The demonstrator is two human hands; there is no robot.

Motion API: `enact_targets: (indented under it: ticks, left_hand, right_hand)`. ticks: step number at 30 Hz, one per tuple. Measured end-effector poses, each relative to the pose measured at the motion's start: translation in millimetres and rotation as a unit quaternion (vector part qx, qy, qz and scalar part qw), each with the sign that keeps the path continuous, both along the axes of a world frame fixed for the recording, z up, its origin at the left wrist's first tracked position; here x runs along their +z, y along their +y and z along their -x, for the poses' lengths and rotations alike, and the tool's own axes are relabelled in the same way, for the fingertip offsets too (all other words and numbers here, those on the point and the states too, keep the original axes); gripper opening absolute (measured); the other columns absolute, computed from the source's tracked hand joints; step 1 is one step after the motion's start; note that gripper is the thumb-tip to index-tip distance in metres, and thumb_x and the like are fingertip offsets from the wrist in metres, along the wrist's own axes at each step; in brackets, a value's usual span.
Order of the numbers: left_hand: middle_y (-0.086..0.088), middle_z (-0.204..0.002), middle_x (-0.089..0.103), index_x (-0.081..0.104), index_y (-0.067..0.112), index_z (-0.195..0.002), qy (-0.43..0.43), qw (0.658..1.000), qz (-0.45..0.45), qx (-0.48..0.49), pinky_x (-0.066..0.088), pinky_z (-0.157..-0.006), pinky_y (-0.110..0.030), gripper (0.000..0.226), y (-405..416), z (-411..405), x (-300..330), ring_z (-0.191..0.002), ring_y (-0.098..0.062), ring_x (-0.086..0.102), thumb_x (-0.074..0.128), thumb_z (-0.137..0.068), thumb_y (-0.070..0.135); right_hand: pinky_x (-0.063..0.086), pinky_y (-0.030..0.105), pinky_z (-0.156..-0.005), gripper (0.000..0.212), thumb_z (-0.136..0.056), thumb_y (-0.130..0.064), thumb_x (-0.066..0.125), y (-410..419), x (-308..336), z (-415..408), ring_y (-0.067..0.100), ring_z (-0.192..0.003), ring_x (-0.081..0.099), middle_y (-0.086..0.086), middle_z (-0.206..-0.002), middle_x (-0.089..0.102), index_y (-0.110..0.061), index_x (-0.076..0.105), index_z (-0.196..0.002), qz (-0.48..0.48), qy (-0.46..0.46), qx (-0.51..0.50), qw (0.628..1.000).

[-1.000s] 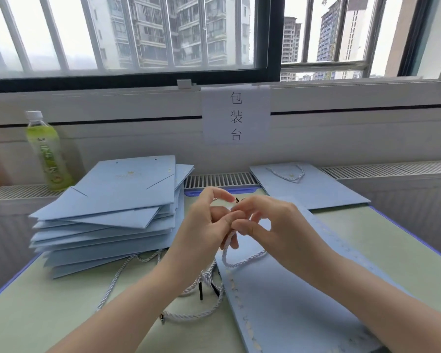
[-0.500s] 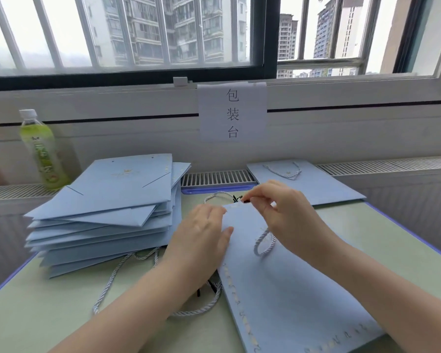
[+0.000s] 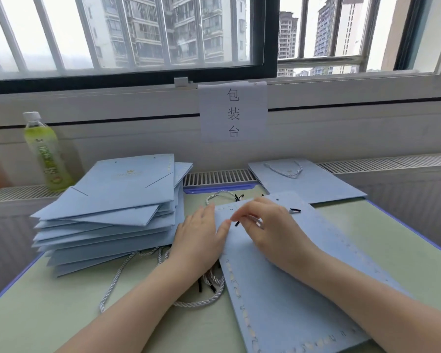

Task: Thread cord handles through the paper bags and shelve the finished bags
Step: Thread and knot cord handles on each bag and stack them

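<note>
A flat light-blue paper bag point(image 3: 290, 289) lies in front of me on the green table. My left hand point(image 3: 197, 238) rests flat at the bag's left edge, fingers straight. My right hand point(image 3: 270, 225) pinches a cord end with a black tip point(image 3: 237, 223) just above the bag's top part. Another black cord tip point(image 3: 295, 210) sticks out beside that hand. Loose white twisted cords point(image 3: 201, 301) lie under my left wrist. A further cord point(image 3: 222, 194) lies beyond the bag.
A stack of flat blue bags point(image 3: 117, 207) sits at the left. One bag with a cord handle point(image 3: 306, 179) lies at the back right on the ledge. A green drink bottle point(image 3: 45, 154) stands far left. A paper sign point(image 3: 233, 112) hangs on the wall below the window.
Both hands came down from working the cord in the air. The left hand now lies flat on the bag's edge, and the right hand holds the cord tip low over the bag.
</note>
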State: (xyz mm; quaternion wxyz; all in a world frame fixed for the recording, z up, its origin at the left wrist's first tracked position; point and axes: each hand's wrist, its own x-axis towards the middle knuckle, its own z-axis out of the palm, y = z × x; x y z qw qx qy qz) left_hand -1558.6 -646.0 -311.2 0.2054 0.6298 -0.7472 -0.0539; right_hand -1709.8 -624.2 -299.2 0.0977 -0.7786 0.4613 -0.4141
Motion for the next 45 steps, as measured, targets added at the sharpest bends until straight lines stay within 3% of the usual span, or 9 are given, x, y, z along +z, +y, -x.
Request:
enact_targets:
  ticks: [3, 7, 12, 15, 18, 27, 32, 38, 45]
  left_hand:
    - [-0.002, -0.148, 0.034, 0.026, 0.018, -0.147, 0.099, 0.995, 0.019, -0.017, 0.026, -0.109, -0.031, 0.064, -4, -2, -2, -0.136, -0.019, 0.03, 0.047, -0.094, 0.047]
    - [0.0, -0.125, 0.041, 0.04, 0.019, -0.138, 0.235, 0.968, 0.071, -0.051, 0.031, -0.105, -0.027, 0.061, -4, -5, 2, -0.125, -0.018, 0.04, 0.068, -0.084, 0.018]
    - [0.003, -0.11, 0.043, 0.051, 0.018, -0.129, 0.246, 0.96, 0.126, -0.048, 0.032, -0.094, -0.02, 0.043, 2, 1, 6, -0.111, -0.013, 0.043, 0.064, -0.088, 0.014]
    - [0.009, -0.079, 0.05, 0.066, 0.016, -0.097, 0.248, 0.961, 0.119, -0.043, 0.034, -0.068, -0.024, 0.012, 3, 2, 9, -0.077, -0.01, 0.047, 0.056, -0.094, 0.022]
    - [0.01, -0.06, 0.041, 0.061, 0.013, -0.074, 0.187, 0.979, 0.062, -0.049, 0.027, -0.057, -0.029, 0.028, 7, 4, 8, -0.067, -0.016, 0.04, 0.051, -0.096, 0.026]
    - [0.006, -0.093, 0.051, 0.068, 0.014, -0.098, 0.18, 0.979, 0.067, -0.065, 0.033, -0.08, -0.018, 0.015, 11, 6, 3, -0.095, -0.01, 0.048, 0.057, -0.093, 0.024]
    - [0.003, -0.085, 0.058, 0.067, 0.011, -0.092, 0.232, 0.968, 0.05, -0.085, 0.035, -0.066, -0.013, 0.01, 9, 5, 4, -0.081, -0.01, 0.05, 0.059, -0.089, 0.016]
    - [-0.003, -0.08, 0.058, 0.058, 0.011, -0.084, 0.409, 0.905, -0.078, -0.092, 0.039, -0.068, -0.024, 0.009, 10, 2, 11, -0.073, -0.013, 0.052, 0.063, -0.087, 0.018]
    - [-0.009, -0.07, 0.053, 0.062, 0.0, -0.077, 0.43, 0.891, -0.115, -0.088, 0.035, -0.066, -0.03, 0.03, 11, -3, 15, -0.066, -0.02, 0.046, 0.051, -0.096, 0.02]
  right_hand:
    - [0.041, 0.018, -0.076, 0.021, -0.091, -0.005, 0.052, 1, -2, -3, 0.01, -0.082, 0.055, 0.001, -0.089, 0.063, -0.015, 0.07, -0.091, -0.055, 0.028, 0.019, 0.998]
    - [0.046, 0.018, -0.079, 0.021, -0.091, -0.007, 0.053, 2, 8, -1, 0.007, -0.085, 0.061, -0.009, -0.086, 0.067, -0.017, 0.071, -0.09, -0.138, 0.023, 0.042, 0.989]
    - [0.04, 0.005, -0.067, 0.019, -0.089, -0.008, 0.057, 6, 27, 11, -0.007, -0.068, 0.055, -0.017, -0.074, 0.063, -0.021, 0.071, -0.09, -0.207, 0.05, 0.068, 0.975]
    - [0.045, 0.015, -0.07, 0.019, -0.089, -0.007, 0.059, 6, 36, 21, 0.002, -0.069, 0.057, -0.011, -0.072, 0.066, -0.02, 0.072, -0.087, -0.251, 0.003, 0.086, 0.964]
    - [0.047, 0.015, -0.067, 0.02, -0.089, -0.004, 0.058, 5, 35, 24, 0.004, -0.065, 0.059, -0.007, -0.071, 0.066, -0.017, 0.072, -0.085, -0.28, -0.039, 0.111, 0.953]
    - [0.038, 0.016, -0.072, 0.016, -0.089, -0.002, 0.057, -13, -1, 10, 0.01, -0.08, 0.052, -0.001, -0.087, 0.061, -0.008, 0.07, -0.092, 0.017, 0.058, -0.006, 0.998]
    - [0.044, 0.029, -0.07, 0.016, -0.086, -0.007, 0.056, -12, -4, 3, 0.019, -0.078, 0.056, 0.006, -0.085, 0.062, -0.012, 0.071, -0.09, 0.048, 0.068, 0.026, 0.996]
    - [0.042, 0.012, -0.07, 0.012, -0.087, -0.007, 0.061, -7, 2, -1, 0.004, -0.079, 0.057, -0.003, -0.086, 0.067, -0.011, 0.069, -0.094, 0.062, 0.019, 0.044, 0.997]
    - [0.037, 0.006, -0.064, 0.01, -0.087, -0.004, 0.063, 0, 5, -3, -0.01, -0.069, 0.054, -0.021, -0.071, 0.055, -0.011, 0.068, -0.093, 0.024, -0.032, 0.056, 0.998]
